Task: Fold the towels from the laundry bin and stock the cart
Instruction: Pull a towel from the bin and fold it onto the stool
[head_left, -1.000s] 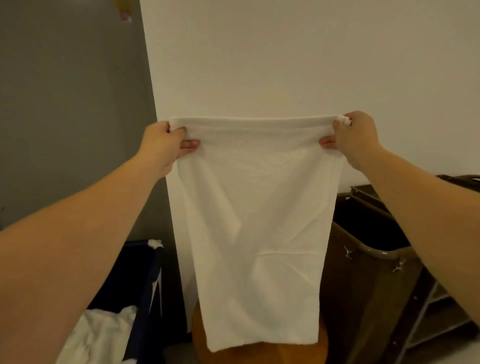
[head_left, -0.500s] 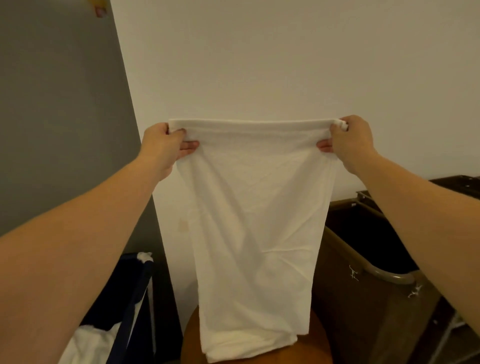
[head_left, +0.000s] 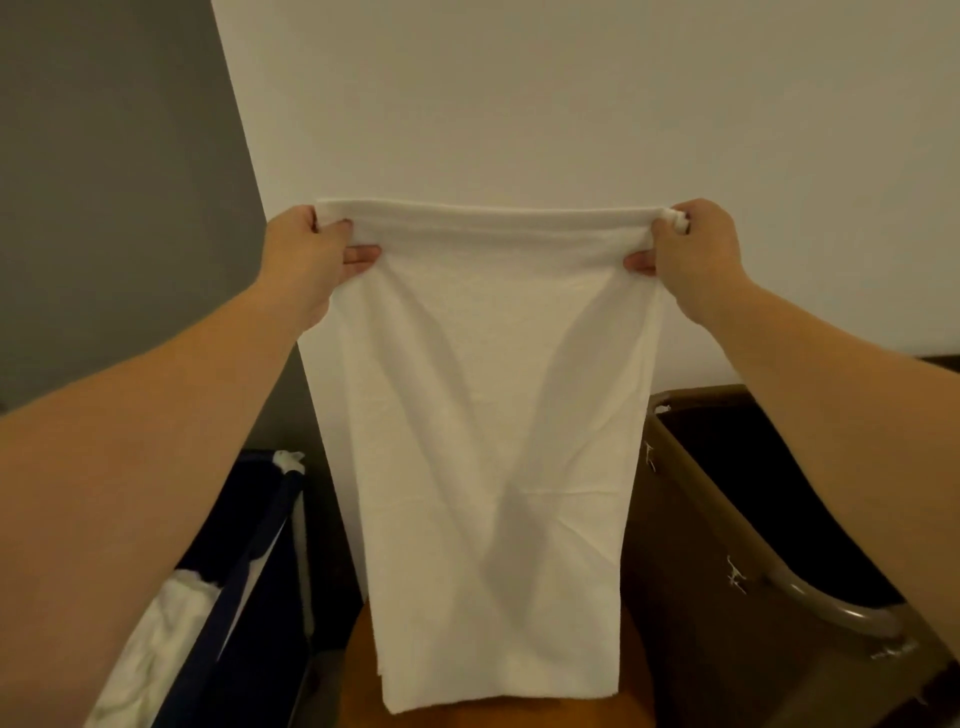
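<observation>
Towel (head_left: 493, 441) looks light and limp; left hand (head_left: 306, 254) and right hand (head_left: 698, 254) pinch its top corners, each grip closed on cloth

Two hands are holding up a white towel (head_left: 493, 415). The left hand (head_left: 306, 254) and right hand (head_left: 696, 249) are pinching its top corners. It is hanging over a brown stool (head_left: 358, 670).

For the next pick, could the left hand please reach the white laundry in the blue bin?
Probably not yet: the left hand grips the raised towel, though the blue bin lies open below.
</observation>
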